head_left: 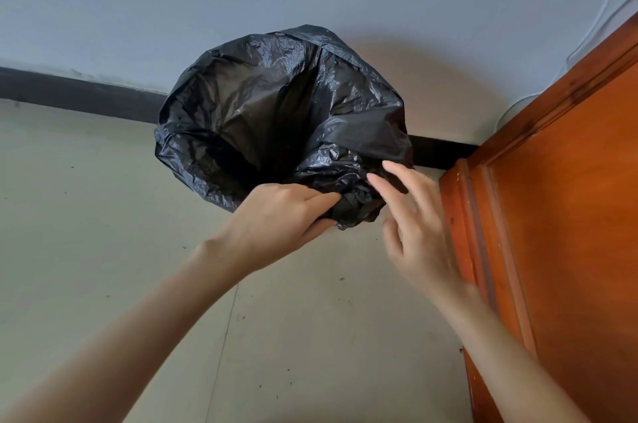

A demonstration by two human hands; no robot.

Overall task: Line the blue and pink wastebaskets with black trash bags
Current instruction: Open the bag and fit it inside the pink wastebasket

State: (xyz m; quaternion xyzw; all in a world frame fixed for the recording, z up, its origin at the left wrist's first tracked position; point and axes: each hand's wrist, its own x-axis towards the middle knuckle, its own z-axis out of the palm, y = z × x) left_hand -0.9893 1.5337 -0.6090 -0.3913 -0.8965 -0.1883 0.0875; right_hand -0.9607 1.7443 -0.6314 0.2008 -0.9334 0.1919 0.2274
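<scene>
Head view, looking down at the floor (86,215) beside a wall (172,8) with a dark baseboard (76,93). A black trash bag (276,105) stands open-mouthed and draped over a wastebasket, presumably; no rim or colour shows. The left hand (286,215) pinches a bunched fold at the near edge of the bag. The right hand (417,219), fingers spread and slightly blurred, touches the same fold, next to an orange wooden door (569,215).

Crinkled glossy black plastic trash bag (276,105), glossy orange-brown wooden door (559,215), matt floor (86,215)
</scene>
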